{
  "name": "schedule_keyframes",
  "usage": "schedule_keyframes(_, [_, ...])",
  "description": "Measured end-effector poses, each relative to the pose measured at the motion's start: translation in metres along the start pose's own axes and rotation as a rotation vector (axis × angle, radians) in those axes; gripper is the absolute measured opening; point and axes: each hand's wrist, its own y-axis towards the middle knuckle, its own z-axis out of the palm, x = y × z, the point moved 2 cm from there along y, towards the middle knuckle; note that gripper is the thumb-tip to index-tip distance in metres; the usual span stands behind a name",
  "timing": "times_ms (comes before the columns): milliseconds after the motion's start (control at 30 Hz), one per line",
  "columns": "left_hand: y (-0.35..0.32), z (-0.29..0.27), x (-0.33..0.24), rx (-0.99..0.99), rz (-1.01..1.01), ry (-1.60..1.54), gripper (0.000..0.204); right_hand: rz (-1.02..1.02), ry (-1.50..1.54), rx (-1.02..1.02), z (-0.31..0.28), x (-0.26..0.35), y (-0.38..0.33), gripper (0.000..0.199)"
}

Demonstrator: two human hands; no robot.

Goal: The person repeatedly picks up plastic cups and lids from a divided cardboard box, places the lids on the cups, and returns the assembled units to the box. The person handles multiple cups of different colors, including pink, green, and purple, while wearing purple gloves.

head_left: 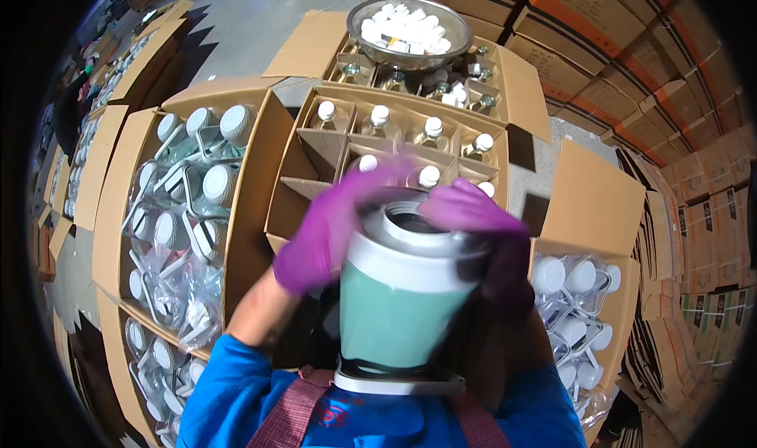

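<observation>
A pale green jug [386, 315] with a light grey collar is upright close to my chest. Its round neck is open at the top, and a grey piece juts out at its foot. My left hand [337, 219], in a purple glove, is by the left side of the collar, its fingers smeared by motion. On the right, my purple-gloved right hand [475, 209] grips the collar, fingers bent over the top beside the neck. Just beyond the jug is a divided carton [272, 211] of clear bottles with white caps [432, 128].
Cartons of bagged white-lidded, handled jugs stand at my left [197, 125] and right [579, 274]. A metal bowl [359, 42] of small white pieces rests on a far bottle carton. Stacked cartons [583, 6] and flattened cardboard [654, 235] line the right side.
</observation>
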Motion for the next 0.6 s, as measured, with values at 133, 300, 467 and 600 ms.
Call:
schedule_keyframes(133, [0.018,-0.01,-0.001,-0.187,-0.152,-0.118,0.084,0.232,-0.028,-0.127,-0.003,-0.011,-0.002,0.054])
schedule_keyframes(300, [0.045,-0.002,0.053,0.013,0.023,-0.205,0.08,0.537,0.341,0.188,-0.014,-0.025,0.049,0.044])
schedule_keyframes(467, [0.063,-0.004,0.231,-0.233,-0.465,-0.198,0.06,0.109,0.141,-0.398,-0.014,-0.143,0.047,0.034])
schedule_keyframes(600, [-0.011,0.062,0.328,0.337,-0.457,0.96,0.063,0.123,-0.088,-0.342,0.004,-0.203,-0.009,0.037])
